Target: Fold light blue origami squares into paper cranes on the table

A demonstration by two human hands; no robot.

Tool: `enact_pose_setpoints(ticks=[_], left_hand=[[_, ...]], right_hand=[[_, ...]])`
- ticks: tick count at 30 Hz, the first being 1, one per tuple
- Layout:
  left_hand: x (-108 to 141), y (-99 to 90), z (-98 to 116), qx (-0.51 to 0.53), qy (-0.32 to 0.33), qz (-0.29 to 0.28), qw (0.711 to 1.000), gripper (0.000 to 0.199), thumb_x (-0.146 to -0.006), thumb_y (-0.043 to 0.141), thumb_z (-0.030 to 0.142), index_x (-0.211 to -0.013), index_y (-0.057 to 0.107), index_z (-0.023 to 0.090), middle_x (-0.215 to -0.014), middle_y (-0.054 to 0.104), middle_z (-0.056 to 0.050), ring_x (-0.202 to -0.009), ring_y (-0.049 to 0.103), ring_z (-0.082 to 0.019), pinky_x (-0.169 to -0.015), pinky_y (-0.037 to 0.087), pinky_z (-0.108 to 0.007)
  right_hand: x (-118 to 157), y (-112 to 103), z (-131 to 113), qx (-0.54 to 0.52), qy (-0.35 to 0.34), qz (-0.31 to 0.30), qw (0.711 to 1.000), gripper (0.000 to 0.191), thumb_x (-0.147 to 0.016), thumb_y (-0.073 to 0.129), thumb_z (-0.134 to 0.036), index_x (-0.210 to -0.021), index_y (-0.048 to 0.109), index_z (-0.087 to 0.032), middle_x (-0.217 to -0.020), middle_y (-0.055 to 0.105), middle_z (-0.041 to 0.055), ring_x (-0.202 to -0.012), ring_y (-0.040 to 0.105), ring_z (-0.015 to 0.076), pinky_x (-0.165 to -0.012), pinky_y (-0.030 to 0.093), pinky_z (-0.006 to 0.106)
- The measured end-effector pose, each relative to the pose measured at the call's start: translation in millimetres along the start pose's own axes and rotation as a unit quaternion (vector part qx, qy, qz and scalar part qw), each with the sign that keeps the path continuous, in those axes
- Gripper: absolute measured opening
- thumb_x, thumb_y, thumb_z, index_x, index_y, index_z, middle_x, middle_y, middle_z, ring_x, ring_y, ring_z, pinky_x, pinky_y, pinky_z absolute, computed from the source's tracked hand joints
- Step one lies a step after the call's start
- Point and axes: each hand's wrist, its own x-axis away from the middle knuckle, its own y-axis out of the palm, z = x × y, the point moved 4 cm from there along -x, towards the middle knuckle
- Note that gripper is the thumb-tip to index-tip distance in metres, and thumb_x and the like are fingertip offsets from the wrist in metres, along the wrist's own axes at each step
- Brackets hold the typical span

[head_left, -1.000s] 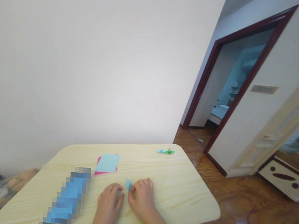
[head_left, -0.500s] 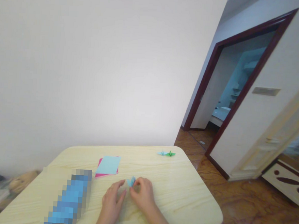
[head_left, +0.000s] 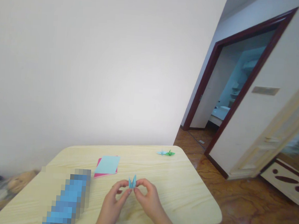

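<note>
Between the fingertips of my left hand (head_left: 114,200) and my right hand (head_left: 146,197) stands a small blue folded paper piece (head_left: 132,182), its pointed flaps upright. Both hands pinch it from either side, just above the light wood table (head_left: 184,196). Farther back, a light blue paper sheet (head_left: 107,164) lies on a pink paper sheet (head_left: 99,164). A small light blue origami crane (head_left: 162,152) and a green origami crane (head_left: 170,153) sit side by side near the far edge. A pixelated blue object (head_left: 69,198) lies left of my left hand, its form hidden.
A white wall (head_left: 91,70) rises behind the table. The table's rounded corners end at a glossy wood floor (head_left: 235,206) to the right. A dark-framed doorway (head_left: 233,80) opens onto another room at the right.
The blue folded piece now stands more upright and shows its flaps more clearly. Both hands have drawn closer around it, with the left hand's fingers now pinching it.
</note>
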Motion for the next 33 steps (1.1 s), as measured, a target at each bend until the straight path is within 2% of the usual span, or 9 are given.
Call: enact_pose_setpoints(ticks=[3,6,10,14,19,23,28,33], left_hand=[[3,-0.8,8,-0.015,0.055,-0.029,0.998,0.013,-0.078,0.053,0.032,-0.086,0.060,0.024,-0.104,0.068,-0.007,-0.097,0.061,-0.024,-0.076,0.050,-0.039],[6,-5.0,20,-0.059,0.137,-0.036,0.988,0.012,-0.081,0.050,0.026,-0.090,0.059,0.025,-0.108,0.066,-0.007,-0.103,0.058,-0.022,-0.086,0.046,-0.040],[10,-11.0,35,-0.147,0.251,-0.044,0.956,0.018,-0.080,0.052,0.017,-0.092,0.060,0.027,-0.113,0.064,-0.004,-0.114,0.050,-0.022,-0.092,0.041,-0.040],[14,-14.7,43,-0.206,0.326,-0.050,0.921,0.021,-0.079,0.052,0.013,-0.090,0.061,0.028,-0.106,0.069,-0.001,-0.112,0.052,-0.022,-0.090,0.039,-0.040],[14,-15.4,46,-0.269,0.336,-0.070,0.900,0.021,-0.079,0.049,0.016,-0.083,0.065,0.029,-0.103,0.070,-0.002,-0.113,0.052,-0.024,-0.090,0.035,-0.043],[14,-16.3,53,-0.275,0.354,-0.087,0.889,0.021,-0.078,0.049,0.015,-0.083,0.065,0.028,-0.096,0.072,-0.002,-0.111,0.054,-0.023,-0.090,0.036,-0.043],[11,-19.4,56,-0.248,0.329,-0.088,0.907,0.020,-0.075,0.053,0.017,-0.082,0.066,0.030,-0.089,0.074,-0.001,-0.103,0.060,-0.023,-0.091,0.038,-0.043],[12,-24.6,60,-0.167,0.332,-0.047,0.927,0.015,-0.073,0.057,0.014,-0.075,0.064,0.027,-0.080,0.072,0.000,-0.091,0.064,-0.021,-0.085,0.044,-0.037]], right_hand=[[1,-5,-9,0.045,-0.066,-0.002,0.997,0.014,-0.071,0.055,-0.010,-0.078,0.062,-0.020,-0.081,0.067,0.0025,-0.080,0.061,0.0173,-0.079,0.045,0.030],[3,-8,-21,0.092,-0.140,-0.009,0.986,0.014,-0.074,0.055,-0.010,-0.078,0.060,-0.022,-0.082,0.068,0.0005,-0.082,0.060,0.0159,-0.091,0.038,0.036],[8,-14,-32,0.148,-0.199,-0.015,0.969,0.015,-0.076,0.054,-0.010,-0.080,0.058,-0.025,-0.088,0.069,-0.0012,-0.086,0.060,0.0149,-0.098,0.031,0.041],[13,-19,-40,0.183,-0.227,-0.024,0.956,0.015,-0.078,0.054,-0.012,-0.081,0.058,-0.026,-0.085,0.069,-0.0022,-0.090,0.059,0.0155,-0.100,0.028,0.044],[16,-23,-44,0.181,-0.230,-0.030,0.956,0.015,-0.078,0.053,-0.013,-0.079,0.059,-0.027,-0.083,0.069,-0.0024,-0.090,0.060,0.0170,-0.100,0.028,0.045],[17,-24,-46,0.175,-0.233,-0.044,0.956,0.016,-0.079,0.053,-0.013,-0.080,0.059,-0.028,-0.081,0.069,-0.0028,-0.090,0.060,0.0163,-0.100,0.029,0.044],[17,-23,-46,0.164,-0.230,-0.055,0.958,0.016,-0.079,0.054,-0.013,-0.082,0.059,-0.028,-0.084,0.070,-0.0030,-0.093,0.059,0.0168,-0.099,0.031,0.043],[16,-23,-47,0.153,-0.238,-0.036,0.959,0.017,-0.078,0.056,-0.012,-0.084,0.059,-0.028,-0.085,0.070,-0.0040,-0.091,0.060,0.0156,-0.099,0.031,0.041]])
